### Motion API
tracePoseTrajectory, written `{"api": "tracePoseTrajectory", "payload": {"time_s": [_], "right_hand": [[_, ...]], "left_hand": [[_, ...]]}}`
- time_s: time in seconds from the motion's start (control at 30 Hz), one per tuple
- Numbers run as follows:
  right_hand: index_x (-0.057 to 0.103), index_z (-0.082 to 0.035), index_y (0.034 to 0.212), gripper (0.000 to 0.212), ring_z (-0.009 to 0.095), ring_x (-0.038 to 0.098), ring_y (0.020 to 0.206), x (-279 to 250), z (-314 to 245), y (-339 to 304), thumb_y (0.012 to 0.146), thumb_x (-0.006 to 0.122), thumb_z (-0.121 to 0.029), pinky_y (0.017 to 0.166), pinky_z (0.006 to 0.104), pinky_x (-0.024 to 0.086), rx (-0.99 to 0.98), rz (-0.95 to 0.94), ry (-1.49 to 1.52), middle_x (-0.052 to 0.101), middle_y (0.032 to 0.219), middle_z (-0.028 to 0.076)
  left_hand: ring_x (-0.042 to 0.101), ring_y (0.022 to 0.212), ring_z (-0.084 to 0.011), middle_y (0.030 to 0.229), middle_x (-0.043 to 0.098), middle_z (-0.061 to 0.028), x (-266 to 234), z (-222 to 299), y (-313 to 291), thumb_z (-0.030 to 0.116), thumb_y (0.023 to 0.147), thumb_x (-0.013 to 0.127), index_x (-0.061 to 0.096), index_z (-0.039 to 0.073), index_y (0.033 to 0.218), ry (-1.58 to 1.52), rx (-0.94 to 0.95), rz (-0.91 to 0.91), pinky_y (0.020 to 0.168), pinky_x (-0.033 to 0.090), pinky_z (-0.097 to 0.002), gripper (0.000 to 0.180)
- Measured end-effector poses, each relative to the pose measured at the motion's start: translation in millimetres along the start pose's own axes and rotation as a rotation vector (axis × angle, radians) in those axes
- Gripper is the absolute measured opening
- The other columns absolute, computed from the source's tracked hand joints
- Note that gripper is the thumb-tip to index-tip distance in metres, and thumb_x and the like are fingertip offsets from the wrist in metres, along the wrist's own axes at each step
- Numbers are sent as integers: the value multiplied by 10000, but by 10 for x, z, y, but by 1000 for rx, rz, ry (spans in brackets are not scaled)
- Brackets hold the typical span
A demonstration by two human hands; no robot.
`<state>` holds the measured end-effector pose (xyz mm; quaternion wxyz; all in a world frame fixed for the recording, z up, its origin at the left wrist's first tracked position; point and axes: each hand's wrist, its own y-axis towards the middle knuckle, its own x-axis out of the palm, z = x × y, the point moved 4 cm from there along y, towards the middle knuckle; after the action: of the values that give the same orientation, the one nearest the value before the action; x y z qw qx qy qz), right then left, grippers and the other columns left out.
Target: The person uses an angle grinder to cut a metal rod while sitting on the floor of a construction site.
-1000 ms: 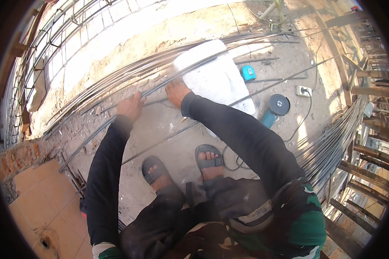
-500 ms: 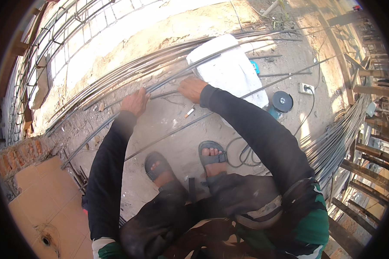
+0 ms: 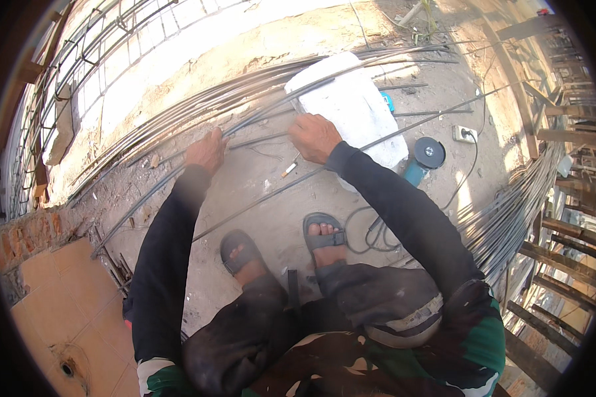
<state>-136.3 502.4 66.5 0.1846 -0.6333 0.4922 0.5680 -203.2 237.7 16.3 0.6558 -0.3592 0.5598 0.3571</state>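
My left hand (image 3: 207, 151) is closed around steel rods at the left of the work area. My right hand (image 3: 314, 137) is closed, its fingers curled on the end part of a thin steel rod (image 3: 258, 140) that spans the gap between my hands. Just above it, longer steel rods (image 3: 261, 114) run from the lower left up across a white block (image 3: 371, 122). My right wrist is in front of this block's near left side. Another single rod (image 3: 258, 200) slants across the ground, passing behind my right forearm. Fingertips of both hands are partly hidden.
An angle grinder (image 3: 429, 153) lies right of the block, near a white power socket (image 3: 465, 134) with a cord. A blue item (image 3: 387, 101) sits behind the block. Bundled rods (image 3: 516, 215) lie at right, orange tiles (image 3: 73, 298) at lower left. My sandalled feet stand below.
My right hand has shifted right, away from the left hand, and more of the rod between them shows. The left hand has hardly moved.
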Motion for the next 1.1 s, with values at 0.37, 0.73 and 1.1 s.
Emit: {"api": "tracePoseTrajectory", "payload": {"time_s": [0.37, 0.73, 1.1], "right_hand": [[595, -46, 882, 124, 323, 565, 804, -56, -161, 55, 801, 684, -78, 703, 406, 452, 29, 1, 45, 555, 849, 127], [598, -25, 906, 103, 359, 575, 848, -61, -247, 107, 837, 661, -69, 747, 412, 452, 57, 0, 171, 587, 904, 162], [592, -23, 938, 139, 364, 576, 889, -66, -246, 67, 826, 666, -61, 776, 410, 458, 73, -43, 175, 588, 951, 159]], "left_hand": [[630, 772, -334, 979, 520, -209, -139, -23, -126, 326, 967, 530, 532, 29, 1026, -41, 100, 190, 589, 533, -407, 303], [661, 837, -338, 1198, 547, -188, -136, -3, -217, 398, 951, 537, 533, 62, 1210, 92, 132, 216, 590, 547, -446, 423], [687, 689, -329, 983, 642, -162, -58, -93, -111, 422, 954, 527, 507, 56, 1207, -20, 125, 107, 502, 535, -435, 445]]}}
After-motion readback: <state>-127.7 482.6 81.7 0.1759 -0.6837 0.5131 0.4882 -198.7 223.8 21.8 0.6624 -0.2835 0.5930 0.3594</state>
